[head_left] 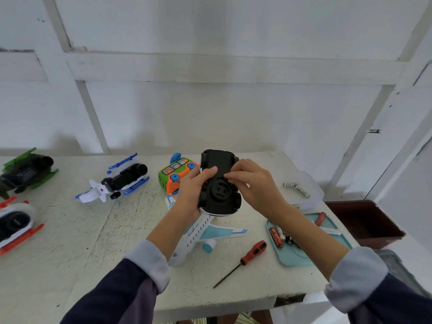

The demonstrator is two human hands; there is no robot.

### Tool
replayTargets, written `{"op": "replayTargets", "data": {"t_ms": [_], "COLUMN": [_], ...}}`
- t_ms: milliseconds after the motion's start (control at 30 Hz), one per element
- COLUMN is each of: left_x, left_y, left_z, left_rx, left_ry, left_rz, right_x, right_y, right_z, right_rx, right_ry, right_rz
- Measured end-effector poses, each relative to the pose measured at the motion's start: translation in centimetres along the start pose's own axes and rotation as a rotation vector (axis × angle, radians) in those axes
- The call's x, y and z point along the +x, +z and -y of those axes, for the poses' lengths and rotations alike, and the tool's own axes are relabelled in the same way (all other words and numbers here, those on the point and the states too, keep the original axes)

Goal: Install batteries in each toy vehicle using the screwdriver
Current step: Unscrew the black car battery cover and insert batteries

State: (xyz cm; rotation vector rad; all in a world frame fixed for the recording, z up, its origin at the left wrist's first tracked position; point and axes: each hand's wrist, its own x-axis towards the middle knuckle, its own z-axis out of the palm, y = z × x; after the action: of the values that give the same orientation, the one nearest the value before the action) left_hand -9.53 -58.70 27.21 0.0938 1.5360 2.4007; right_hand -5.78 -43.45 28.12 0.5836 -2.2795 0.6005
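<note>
I hold a toy car (219,183) upside down above the table, its black underside and round centre disc facing me, with a white body rim at its edge. My left hand (194,190) grips its left side, thumb across the underside. My right hand (252,181) grips the right side, fingertips pressing on the middle of the underside. A red-handled screwdriver (245,258) lies on the table in front of me, untouched. Several batteries (278,236) lie on a light blue tray (299,258) at the right.
Under my hands lies a white and blue toy plane (201,235). Behind it stands a green and orange toy bus (175,174). At the left sit a blue and white jet toy (117,181), a green one (25,171) and a red one (16,223). Two loose batteries (297,188) rest on a clear box; a brown bin (364,220) stands at the right.
</note>
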Motion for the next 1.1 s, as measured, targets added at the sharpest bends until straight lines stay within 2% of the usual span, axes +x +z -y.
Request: {"op": "replayTargets", "data": {"t_ms": [267,433,500,567,667,733,833,933,1100], "left_x": [-0.1,0.4,0.6,0.7,0.9,0.9,0.9,0.9,0.7], "left_y": [-0.4,-1.4,-1.7,-1.8,-2.0,-2.2,-2.2,-2.2,-2.3], "left_z": [-0.1,-0.7,-0.9,-1.1,-1.1,-1.0,-1.0,-0.8,-1.0], "left_rx": [-0.033,-0.073,-0.093,-0.105,-0.096,-0.094,-0.099,-0.109,-0.113], "left_ry": [-0.035,-0.067,-0.068,-0.067,-0.074,-0.082,-0.084,-0.086,-0.079], "left_rz": [-0.044,-0.078,-0.079,-0.080,-0.107,-0.111,-0.116,-0.112,-0.112], "right_x": [-0.9,-3.3,-4.2,-5.1,-6.5,-7.1,-7.5,-7.6,-8.4], "right_y": [-1.0,-2.2,-2.9,-3.4,-3.3,-2.9,-2.4,-2.3,-1.3], "right_z": [0.1,-0.4,-1.0,-1.4,-1.3,-0.9,-0.4,0.0,-0.1], "right_rx": [0.138,0.146,0.136,0.116,0.075,0.049,0.038,0.002,-0.153], "right_ry": [0.082,0.236,0.340,0.380,0.314,0.276,0.252,0.235,0.075], "right_rz": [-0.093,-0.038,0.099,0.350,0.674,0.809,0.885,0.891,0.898]}}
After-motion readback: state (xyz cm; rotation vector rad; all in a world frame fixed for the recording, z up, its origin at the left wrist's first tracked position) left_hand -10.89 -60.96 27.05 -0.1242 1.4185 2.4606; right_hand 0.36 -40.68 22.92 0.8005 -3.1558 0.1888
